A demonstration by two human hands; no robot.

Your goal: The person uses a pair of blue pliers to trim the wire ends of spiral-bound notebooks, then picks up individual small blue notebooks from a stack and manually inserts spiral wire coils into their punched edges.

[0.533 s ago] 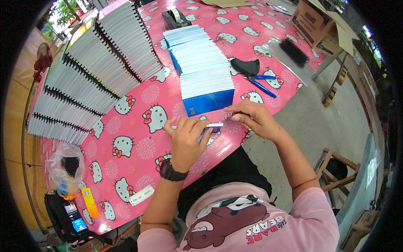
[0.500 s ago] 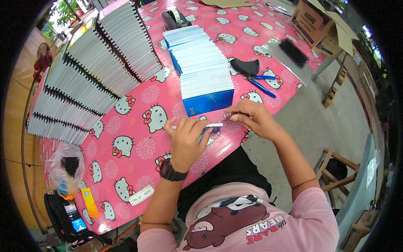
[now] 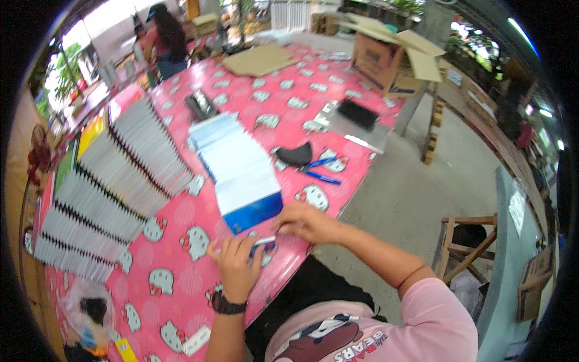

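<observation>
Near the table's front edge, my left hand [image 3: 236, 260] is closed around a small booklet [image 3: 264, 244], its white edge turned up and a bluish cover showing. My right hand [image 3: 309, 222] is just to its right, thumb and fingers pinched together. Blur hides whatever is in that pinch; half a second ago a small dark wire coil showed there. Right beyond both hands stands a long row of white booklets [image 3: 241, 166], packed on edge, with a blue cover [image 3: 256, 212] facing me.
Spiral-bound stacks [image 3: 114, 181] fill the table's left side. Blue-handled cutters [image 3: 322, 175] and a black curved object [image 3: 294, 155] lie right of the booklet row. Farther off are black coils [image 3: 357, 114] on a plastic sheet, a tape dispenser [image 3: 201, 106] and an open carton [image 3: 377, 60].
The view has tilted up, bringing the far table end and a person in the background into sight. Both hands keep nearly the same pose beside the booklet row.
</observation>
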